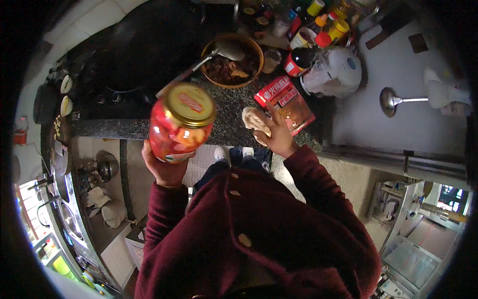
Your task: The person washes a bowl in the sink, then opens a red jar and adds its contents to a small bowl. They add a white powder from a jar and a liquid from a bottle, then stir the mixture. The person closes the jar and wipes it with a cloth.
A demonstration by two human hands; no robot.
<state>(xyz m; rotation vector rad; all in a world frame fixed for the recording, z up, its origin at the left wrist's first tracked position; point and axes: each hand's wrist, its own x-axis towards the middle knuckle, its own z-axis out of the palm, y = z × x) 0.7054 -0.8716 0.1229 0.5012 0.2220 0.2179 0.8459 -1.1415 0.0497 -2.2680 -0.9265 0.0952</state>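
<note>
My left hand [164, 168] holds up a large glass jar [179, 127] from below. The jar contains red and orange pieces, perhaps pickled peppers, and its gold metal lid [191, 104] is on. Over the counter's front edge, my right hand [280, 136] has its fingers apart, at a crumpled beige cloth [254, 119]. Whether they grip the cloth is unclear. Just beyond those fingers lies a red printed food packet [285, 102], which bears writing.
Behind the jar, a brown bowl [259, 71] of dark food carries a metal spatula [229, 50] across its rim. Bottles [338, 30] crowd the back right near a white plastic container [332, 73]. A dark wok [138, 56] stands left; a ladle [389, 101] lies right.
</note>
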